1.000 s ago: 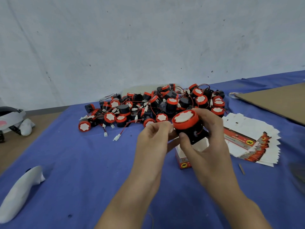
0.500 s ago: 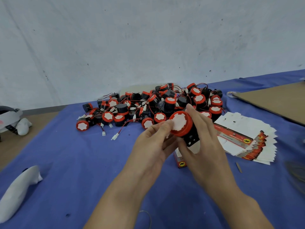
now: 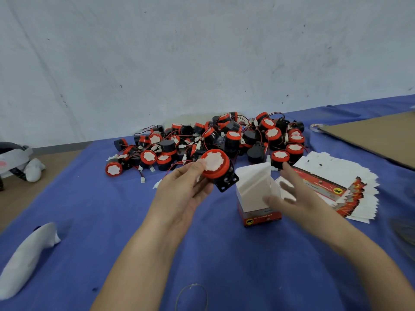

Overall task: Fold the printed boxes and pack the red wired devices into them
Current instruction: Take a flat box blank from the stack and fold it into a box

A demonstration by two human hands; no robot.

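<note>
Well, red-rimmed, white-faced, black-bodied device [image 3: 215,164]

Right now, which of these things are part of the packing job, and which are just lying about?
Job: red-capped black wired device in the left hand; open white printed box; heap of red wired devices; fanned flat printed boxes.
Lying about: long white object; brown cardboard sheet; thin wire loop.
</note>
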